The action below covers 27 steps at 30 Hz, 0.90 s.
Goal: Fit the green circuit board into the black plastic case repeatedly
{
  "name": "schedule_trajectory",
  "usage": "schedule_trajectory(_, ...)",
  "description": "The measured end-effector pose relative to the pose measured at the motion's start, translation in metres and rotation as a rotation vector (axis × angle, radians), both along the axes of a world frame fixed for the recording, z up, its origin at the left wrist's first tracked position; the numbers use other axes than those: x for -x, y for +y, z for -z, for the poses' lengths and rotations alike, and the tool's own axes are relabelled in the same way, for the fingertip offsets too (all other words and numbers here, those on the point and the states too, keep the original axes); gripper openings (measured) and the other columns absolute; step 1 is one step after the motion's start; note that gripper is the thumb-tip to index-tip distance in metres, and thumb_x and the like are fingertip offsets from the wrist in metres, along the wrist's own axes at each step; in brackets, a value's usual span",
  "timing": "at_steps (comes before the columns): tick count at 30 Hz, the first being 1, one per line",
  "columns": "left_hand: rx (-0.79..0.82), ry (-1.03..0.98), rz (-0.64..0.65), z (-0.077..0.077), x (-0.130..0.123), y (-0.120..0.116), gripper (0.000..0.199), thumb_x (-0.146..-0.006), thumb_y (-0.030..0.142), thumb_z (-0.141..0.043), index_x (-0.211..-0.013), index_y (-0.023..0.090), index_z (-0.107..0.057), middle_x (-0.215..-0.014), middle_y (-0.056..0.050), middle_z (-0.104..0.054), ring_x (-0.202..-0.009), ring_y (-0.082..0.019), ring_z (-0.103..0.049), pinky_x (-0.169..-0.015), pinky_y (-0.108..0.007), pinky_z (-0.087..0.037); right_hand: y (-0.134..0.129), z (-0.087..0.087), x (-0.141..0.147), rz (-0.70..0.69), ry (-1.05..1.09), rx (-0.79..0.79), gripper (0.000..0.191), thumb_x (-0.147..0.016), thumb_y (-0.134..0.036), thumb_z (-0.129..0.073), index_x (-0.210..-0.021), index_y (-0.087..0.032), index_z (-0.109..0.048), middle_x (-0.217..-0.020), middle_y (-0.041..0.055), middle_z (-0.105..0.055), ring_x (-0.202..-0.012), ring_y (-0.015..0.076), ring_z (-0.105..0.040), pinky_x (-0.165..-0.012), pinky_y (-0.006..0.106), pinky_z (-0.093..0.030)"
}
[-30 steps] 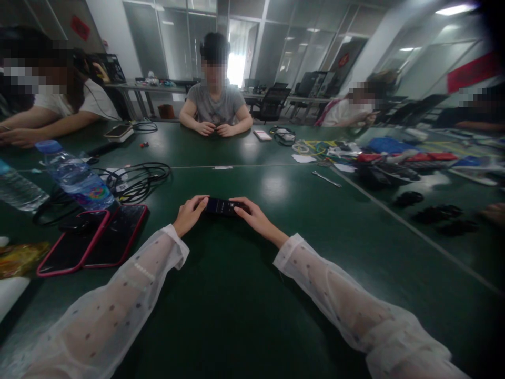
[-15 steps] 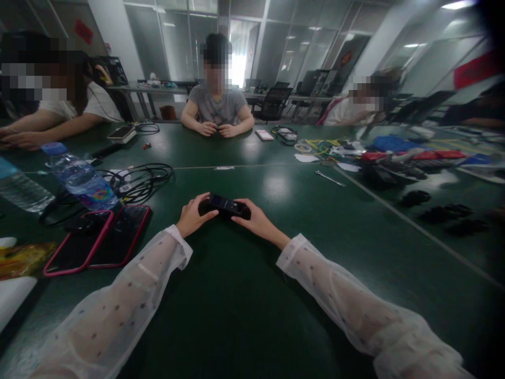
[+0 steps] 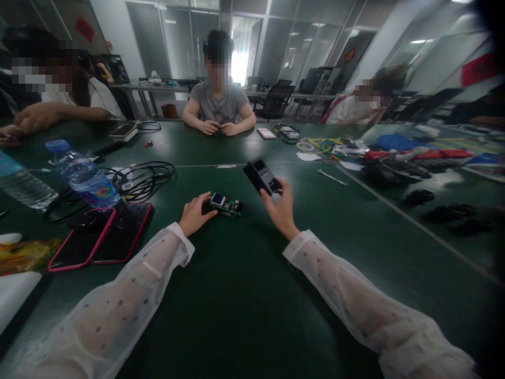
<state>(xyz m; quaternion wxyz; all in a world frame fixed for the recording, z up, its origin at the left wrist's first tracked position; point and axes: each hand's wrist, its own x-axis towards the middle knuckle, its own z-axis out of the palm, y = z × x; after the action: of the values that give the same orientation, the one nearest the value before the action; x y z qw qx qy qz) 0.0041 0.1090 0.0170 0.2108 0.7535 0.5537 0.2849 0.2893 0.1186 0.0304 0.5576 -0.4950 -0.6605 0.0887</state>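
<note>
Thumb and fingers of my left hand (image 3: 195, 215) grip the left end of a green circuit board (image 3: 226, 204) with a small screen on it, low over the green table. Up and to the right, my right hand (image 3: 279, 208) is closed on a black plastic cover (image 3: 262, 176), tilted and held apart from the board. Openings show in the cover's face. What lies under the board is hidden from me.
On my left are two pink-edged phones (image 3: 123, 234), water bottles (image 3: 84, 176) and coiled black cables (image 3: 148, 179). A wrench (image 3: 332, 177) and heaped cables and tools (image 3: 410, 150) lie to the right. A person in grey (image 3: 220, 100) sits opposite; others sit left and right.
The black cover has come off the device. My right hand has lifted it up and to the right, exposing the circuit board, while my left hand has stayed at the board's left end.
</note>
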Motion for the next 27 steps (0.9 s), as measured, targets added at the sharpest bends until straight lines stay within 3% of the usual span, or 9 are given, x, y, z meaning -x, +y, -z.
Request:
schedule_trajectory(3,0.001,0.019,0.001,-0.001,0.0,-0.001,0.061,-0.085,0.041,-0.063,-0.139,0.023,-0.04,-0.135,-0.011,-0.057,-0.127,-0.029,-0.051,-0.103,-0.051,-0.036,0.016,0.006,-0.03,0.156,-0.109,-0.049,0.052,-0.084,-0.046,-0.062,-0.125,-0.018,-0.046,-0.119,0.0149,-0.055,-0.107,0.0285,-0.056,-0.095,0.048,-0.047)
schedule_trajectory(7,-0.01,0.05,-0.003,-0.002,-0.001,-0.002,0.057,-0.086,0.04,-0.062,-0.137,0.023,-0.042,-0.133,-0.01,-0.059,-0.125,-0.028,-0.051,-0.102,-0.049,-0.037,0.03,0.018,-0.051,0.265,-0.169,0.041,0.052,-0.083,-0.046,-0.06,-0.12,-0.012,-0.046,-0.11,0.0165,-0.059,-0.095,0.0277,-0.059,-0.085,0.047,-0.05)
schedule_trajectory(14,-0.019,0.102,-0.009,-0.004,-0.002,-0.003,0.053,-0.087,0.039,-0.06,-0.135,0.024,-0.045,-0.131,-0.009,-0.06,-0.123,-0.029,-0.052,-0.1,-0.049,-0.038,0.032,0.025,-0.048,0.35,-0.491,0.253,0.046,-0.083,-0.046,-0.056,-0.11,-0.009,-0.048,-0.102,0.0202,-0.059,-0.096,0.0331,-0.058,-0.078,0.045,-0.049)
schedule_trajectory(27,0.004,0.112,-0.012,-0.009,-0.005,-0.006,0.053,-0.088,0.038,-0.059,-0.135,0.021,-0.045,-0.132,-0.01,-0.058,-0.123,-0.029,-0.051,-0.102,-0.051,-0.037,0.023,0.019,-0.039,0.439,-0.717,0.247,0.043,-0.09,-0.046,-0.045,-0.107,-0.007,-0.049,-0.099,0.0218,-0.058,-0.094,0.0336,-0.055,-0.077,0.045,-0.046)
